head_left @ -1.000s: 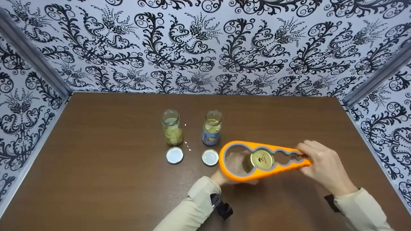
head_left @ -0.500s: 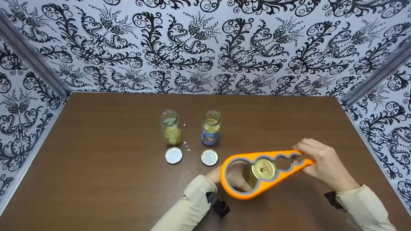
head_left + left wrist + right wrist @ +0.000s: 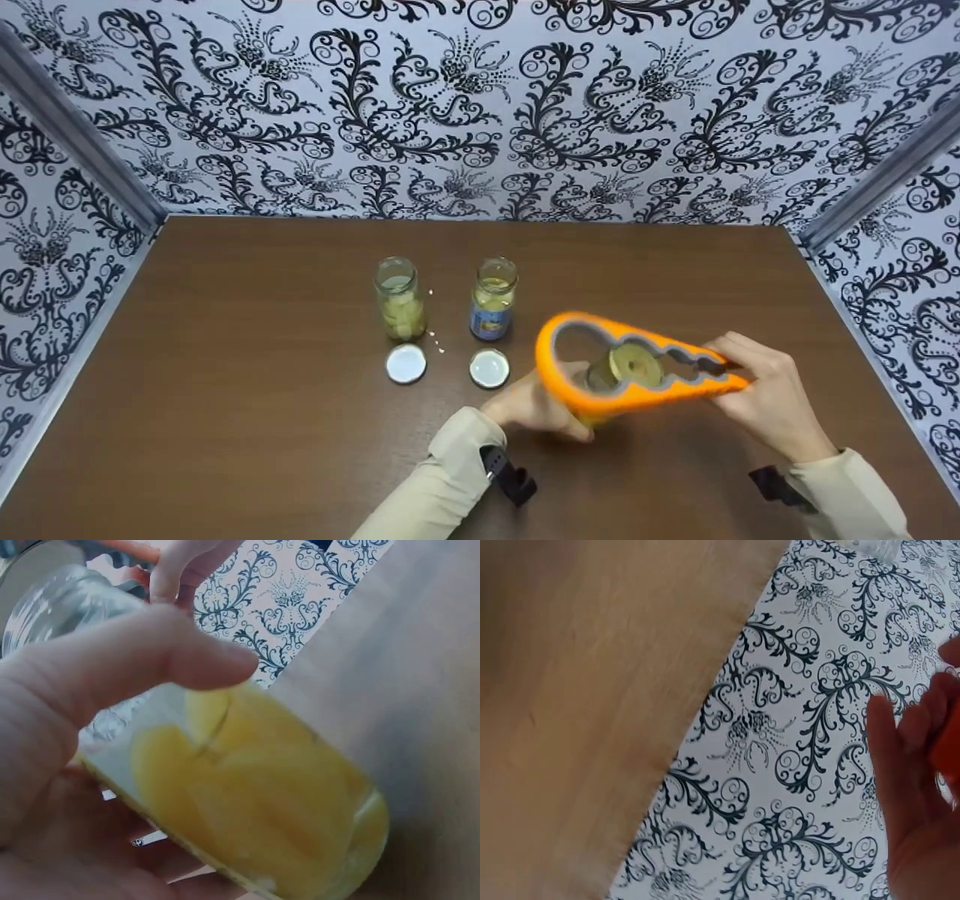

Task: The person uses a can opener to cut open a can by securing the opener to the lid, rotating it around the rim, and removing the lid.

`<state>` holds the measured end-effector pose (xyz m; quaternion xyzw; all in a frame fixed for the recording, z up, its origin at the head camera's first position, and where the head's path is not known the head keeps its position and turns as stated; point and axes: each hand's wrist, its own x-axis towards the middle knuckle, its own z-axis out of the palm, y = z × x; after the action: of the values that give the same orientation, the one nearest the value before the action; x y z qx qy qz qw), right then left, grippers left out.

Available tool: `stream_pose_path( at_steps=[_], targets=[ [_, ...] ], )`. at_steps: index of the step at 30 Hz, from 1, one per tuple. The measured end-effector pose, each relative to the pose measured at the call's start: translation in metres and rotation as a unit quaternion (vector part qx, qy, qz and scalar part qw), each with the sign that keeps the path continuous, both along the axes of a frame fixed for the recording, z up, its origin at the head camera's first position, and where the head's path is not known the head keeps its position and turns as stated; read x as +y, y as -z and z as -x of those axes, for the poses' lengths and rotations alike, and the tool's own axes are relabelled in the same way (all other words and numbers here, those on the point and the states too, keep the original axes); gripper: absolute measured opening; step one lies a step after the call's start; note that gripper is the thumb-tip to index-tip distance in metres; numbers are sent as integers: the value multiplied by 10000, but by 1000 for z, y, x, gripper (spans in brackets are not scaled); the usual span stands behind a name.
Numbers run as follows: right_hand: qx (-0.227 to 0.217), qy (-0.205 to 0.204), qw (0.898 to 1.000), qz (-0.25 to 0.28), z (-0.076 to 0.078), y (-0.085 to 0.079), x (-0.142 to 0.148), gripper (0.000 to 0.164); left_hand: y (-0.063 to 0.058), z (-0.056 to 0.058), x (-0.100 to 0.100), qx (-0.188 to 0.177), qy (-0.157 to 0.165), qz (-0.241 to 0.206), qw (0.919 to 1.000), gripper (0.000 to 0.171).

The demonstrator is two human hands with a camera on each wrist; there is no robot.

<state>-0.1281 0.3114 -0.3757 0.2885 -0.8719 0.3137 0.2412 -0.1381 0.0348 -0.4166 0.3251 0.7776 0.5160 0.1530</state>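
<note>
My left hand [image 3: 534, 405] grips a glass jar of yellow fruit pieces [image 3: 277, 802], thumb across its side in the left wrist view. The jar is tilted, with its gold lid [image 3: 637, 365] inside an orange jar opener [image 3: 660, 395] with a grey scalloped lining. The opener's wide loop extends to the left of the lid. At its narrow end, my right hand [image 3: 769, 394] holds the two handles. In the right wrist view only part of that hand [image 3: 915, 802] and a bit of orange show at the right edge.
Two lidless jars, one with pale green contents [image 3: 403, 315] and one with a blue label [image 3: 491, 322], stand farther back. Before them lie two upturned lids, left lid [image 3: 406, 364] and right lid [image 3: 489, 368]. White crumbs [image 3: 436, 343] dot the brown table [image 3: 262, 375]. Patterned walls enclose it.
The opener's wide end first swung toward me, then back away, and is now farther up and right. The lid has shifted slightly along with it. More of my left hand shows now.
</note>
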Motion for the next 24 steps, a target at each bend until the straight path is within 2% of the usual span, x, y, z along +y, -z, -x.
stream_pose_path(
  at_steps=[3, 6, 9, 12, 16, 24],
  targets=[
    [-155, 724, 9969, 283, -4, 1, -2, 33, 1, 1, 2, -261, -243, 71, 9993, 46],
    [-368, 1458, 9876, 453, -8, 2, -3, 31, 3, 5, 4, -561, -643, 197, 9962, 55],
    [-540, 1924, 9787, 468, -11, 2, -3, 29, 5, 10, 5, -551, -809, 179, 9950, 60],
    [-565, 2104, 9752, 383, -13, 3, -2, 27, 8, 16, 5, -522, -906, 153, 9944, 59],
    [-580, 2149, 9746, 230, -14, 4, 0, 28, 11, 23, 4, -629, -981, 71, 9932, 58],
    [-729, 2217, 9723, 110, -16, 4, 2, 35, 13, 31, 6, -590, -898, 106, 9942, 63]
  ],
)
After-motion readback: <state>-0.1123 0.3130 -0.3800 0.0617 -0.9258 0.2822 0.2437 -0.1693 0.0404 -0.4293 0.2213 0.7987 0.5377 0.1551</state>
